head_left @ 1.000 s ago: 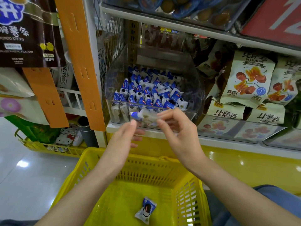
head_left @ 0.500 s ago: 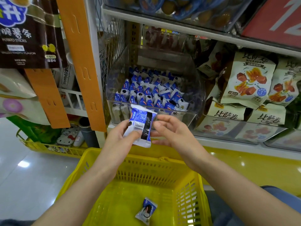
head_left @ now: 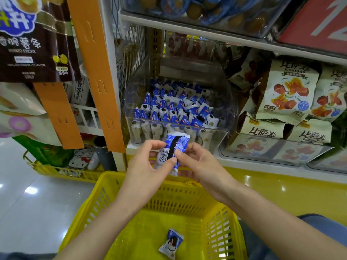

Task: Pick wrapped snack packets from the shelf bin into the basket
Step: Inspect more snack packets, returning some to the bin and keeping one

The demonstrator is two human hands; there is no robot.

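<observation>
- Packet [head_left: 171, 153]: pinched between both hands, upright, barcode side to the camera. A second ago it lay flat between the fingertips at the bin lip. Half a second ago it was in the left hand, the right hand just beside it. Now it is lower and held from both sides.
- Left hand [head_left: 146, 166]: thumb and fingers clamp the packet's left and lower edge. Right hand [head_left: 199, 164]: thumb and forefinger nip its right edge. Neither hand is free.
- Reading: the packet is clear of the bin and seems to be under inspection, not yet dropped. This pick looks mostly done; only the release remains.
- Basket [head_left: 90, 209]: below both hands, far rim just under the packet. A short draw toward the body before letting go would likely land it inside.
- Second packet [head_left: 171, 243]: on the basket floor, well below the hands, apart from the walls.
- Bin [head_left: 228, 109]: just beyond the fingertips, with many loose packets [head_left: 174, 109] left in it.
- Materials: the packet is glossy blue-and-white film with a dark band down the back and crimped end seams. It is small, pillow-shaped and probably slippery. The basket is rigid yellow plastic with slotted walls. The bin is clear hard plastic with rounded sides and a low front lip.
</observation>
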